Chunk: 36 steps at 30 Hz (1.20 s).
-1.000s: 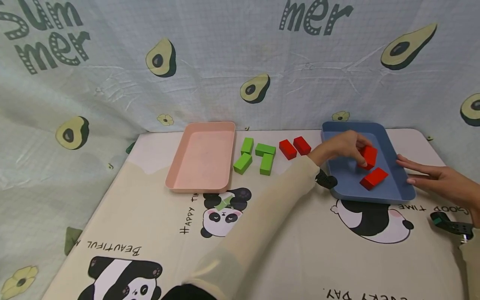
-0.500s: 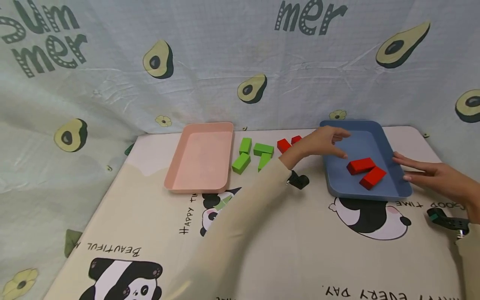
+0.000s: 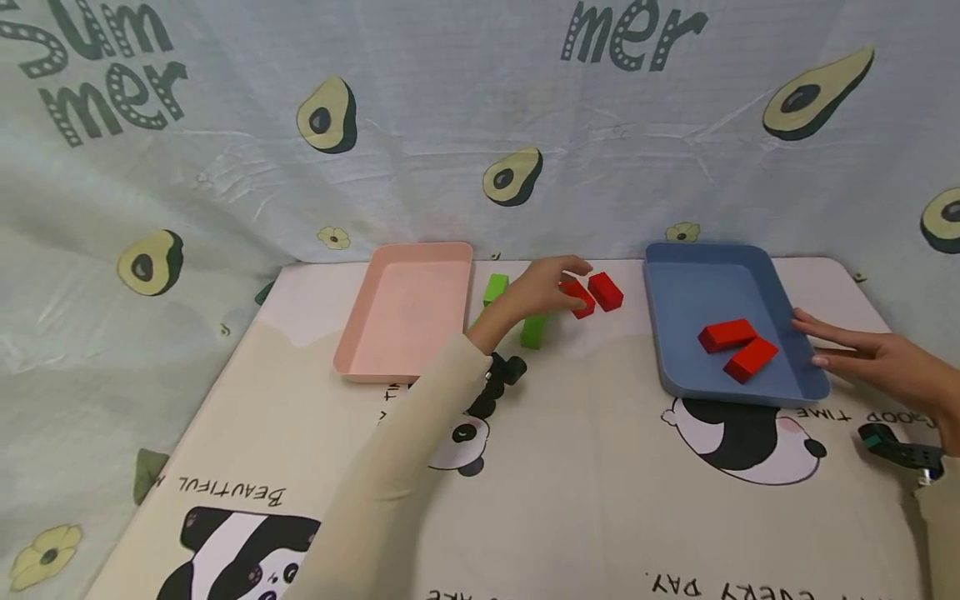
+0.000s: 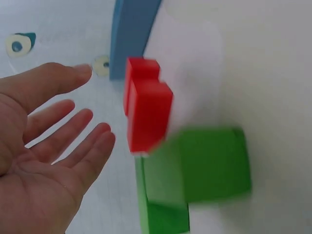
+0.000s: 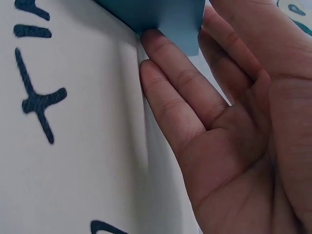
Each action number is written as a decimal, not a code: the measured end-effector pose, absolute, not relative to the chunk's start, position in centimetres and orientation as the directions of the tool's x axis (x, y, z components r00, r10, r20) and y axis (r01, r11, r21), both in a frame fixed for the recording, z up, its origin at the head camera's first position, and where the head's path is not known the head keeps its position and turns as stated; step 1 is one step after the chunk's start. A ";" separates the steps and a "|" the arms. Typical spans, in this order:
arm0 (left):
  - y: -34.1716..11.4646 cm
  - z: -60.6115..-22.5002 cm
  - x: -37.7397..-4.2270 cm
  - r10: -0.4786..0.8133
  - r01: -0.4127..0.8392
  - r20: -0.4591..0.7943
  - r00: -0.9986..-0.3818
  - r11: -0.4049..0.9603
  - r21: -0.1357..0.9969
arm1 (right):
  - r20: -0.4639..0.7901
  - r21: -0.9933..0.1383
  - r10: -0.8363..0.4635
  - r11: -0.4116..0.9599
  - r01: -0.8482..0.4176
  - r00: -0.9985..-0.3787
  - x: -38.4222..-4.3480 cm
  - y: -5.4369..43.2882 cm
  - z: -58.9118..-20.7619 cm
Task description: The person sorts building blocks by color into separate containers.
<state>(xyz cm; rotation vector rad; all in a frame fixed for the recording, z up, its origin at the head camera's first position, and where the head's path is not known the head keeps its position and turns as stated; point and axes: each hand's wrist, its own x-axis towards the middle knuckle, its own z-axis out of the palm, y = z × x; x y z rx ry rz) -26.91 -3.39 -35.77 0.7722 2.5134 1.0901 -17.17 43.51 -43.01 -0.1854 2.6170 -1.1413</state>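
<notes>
My left hand (image 3: 534,292) is above the green blocks, its fingers and thumb spread around a red block (image 3: 581,302) on the table. In the left wrist view that hand (image 4: 53,131) stands apart from the red block (image 4: 150,117) and holds nothing. A second red block (image 3: 606,291) lies just right of the first. The blue tray (image 3: 693,287) holds two red blocks, one (image 3: 726,335) against the other (image 3: 751,359). My right hand (image 3: 885,362) touches the tray's right wall with straight fingers, as the right wrist view shows with the fingertips at the blue wall (image 5: 165,19).
Several green blocks lie under and beside the left hand, partly hidden by it; one green block (image 3: 496,287) and another green block (image 3: 533,332) show. A pink tray (image 3: 405,312) stands at left. Behind the table hangs an avocado-print cloth (image 3: 420,100).
My left hand has let go of a red block in the blue tray, beside another one, then moved left to the red blocks on the table. The right hand stays at the tray.
</notes>
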 end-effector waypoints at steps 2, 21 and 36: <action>-4.3 -35.9 -26.9 0.566 0.369 -0.040 -0.823 0.587 0.720 | -0.199 -0.727 -0.234 0.687 -0.017 -0.952 -17.3 43.6 -43.1; -5.0 -37.3 -27.1 0.511 0.341 -0.018 -0.859 0.599 0.724 | -0.265 -0.706 -0.233 0.708 0.024 -0.936 -17.4 43.7 -43.0; -3.7 -37.7 -26.4 0.434 0.313 0.017 -0.901 0.620 0.720 | -0.211 -0.715 -0.247 0.699 -0.023 -0.946 -17.4 43.7 -43.7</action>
